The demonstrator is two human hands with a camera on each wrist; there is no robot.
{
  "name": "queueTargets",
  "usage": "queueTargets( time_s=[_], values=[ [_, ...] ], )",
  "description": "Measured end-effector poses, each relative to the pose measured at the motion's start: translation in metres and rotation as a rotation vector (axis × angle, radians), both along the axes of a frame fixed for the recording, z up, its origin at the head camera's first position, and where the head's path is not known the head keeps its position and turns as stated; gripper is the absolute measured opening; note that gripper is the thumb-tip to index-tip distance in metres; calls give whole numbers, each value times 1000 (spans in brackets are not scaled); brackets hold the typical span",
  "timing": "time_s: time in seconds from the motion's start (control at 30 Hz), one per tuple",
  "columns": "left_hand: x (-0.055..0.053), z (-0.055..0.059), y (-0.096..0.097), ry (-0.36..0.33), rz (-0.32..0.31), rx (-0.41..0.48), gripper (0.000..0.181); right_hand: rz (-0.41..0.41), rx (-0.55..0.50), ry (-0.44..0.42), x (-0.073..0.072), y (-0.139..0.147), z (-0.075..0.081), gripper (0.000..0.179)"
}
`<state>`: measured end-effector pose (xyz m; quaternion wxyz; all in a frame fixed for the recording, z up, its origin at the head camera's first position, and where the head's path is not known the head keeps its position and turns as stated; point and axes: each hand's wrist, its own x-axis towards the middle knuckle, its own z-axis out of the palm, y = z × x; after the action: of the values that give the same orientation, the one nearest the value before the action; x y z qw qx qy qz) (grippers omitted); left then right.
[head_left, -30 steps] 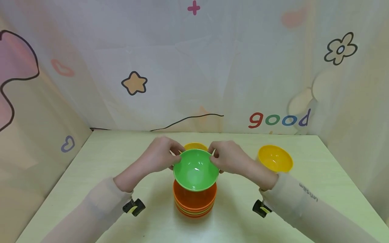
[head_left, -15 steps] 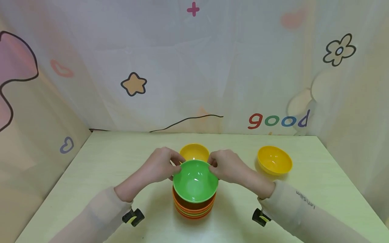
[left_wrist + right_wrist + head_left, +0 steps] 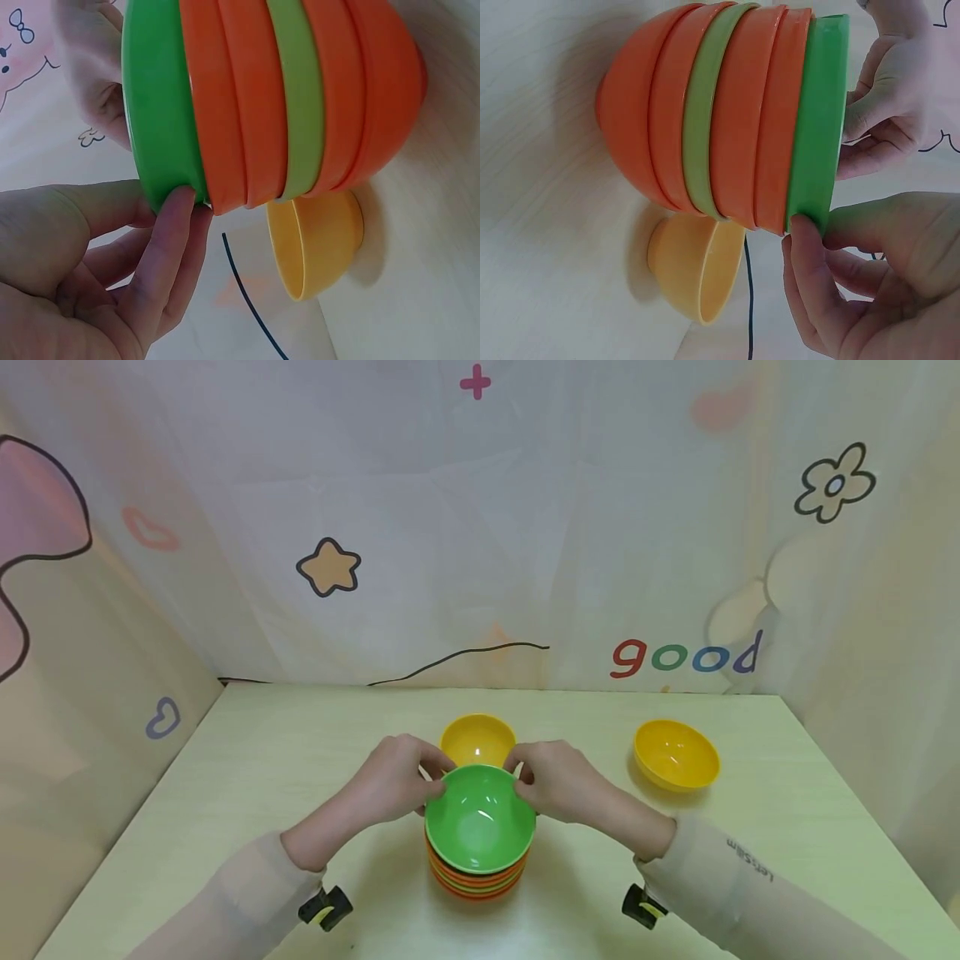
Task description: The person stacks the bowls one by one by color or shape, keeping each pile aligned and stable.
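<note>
Backdrop (image 3: 420,502): a pale printed sheet, filling the upper half of the head view and both side edges. Table (image 3: 300,735): light surface, occupying the lower half of the frame. Left sleeve (image 3: 232,893) and right sleeve (image 3: 750,893): pale, entering at lower left and lower right.

Bowl stack (image 3: 477,887): upright on the table, lower centre of the frame. The wrist views show four orange bowls, with one light green bowl (image 3: 304,105) third in order.

Green bowl (image 3: 480,822): located at lower centre, nested in the uppermost orange bowl; its upper wall is exposed above that bowl's rim.

Left hand (image 3: 397,781): pinches the green bowl's rim between thumb and fingers, at the bowl's upper left. Right hand (image 3: 561,782): pinches the same rim at upper right. The hands are apart, with the bowl between them.

Rear yellow bowl (image 3: 478,739): centre of the frame, just behind the stack; contact between the two cannot be determined. Right yellow bowl (image 3: 677,756): right of centre, on the table, well apart from the stack.

Flower print (image 3: 835,483): upper right. Star print (image 3: 328,567): left of centre, upper half.
</note>
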<state>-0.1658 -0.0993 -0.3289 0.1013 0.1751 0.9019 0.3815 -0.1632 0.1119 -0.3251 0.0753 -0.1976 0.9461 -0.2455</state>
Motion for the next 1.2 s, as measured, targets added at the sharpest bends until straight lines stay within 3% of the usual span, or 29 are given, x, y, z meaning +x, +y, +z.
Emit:
queueTargets(
  time_s=[1.2],
  values=[
    [0, -6, 2, 12, 22, -59, 18, 31, 18, 41, 2, -2, -2, 14]
  ],
)
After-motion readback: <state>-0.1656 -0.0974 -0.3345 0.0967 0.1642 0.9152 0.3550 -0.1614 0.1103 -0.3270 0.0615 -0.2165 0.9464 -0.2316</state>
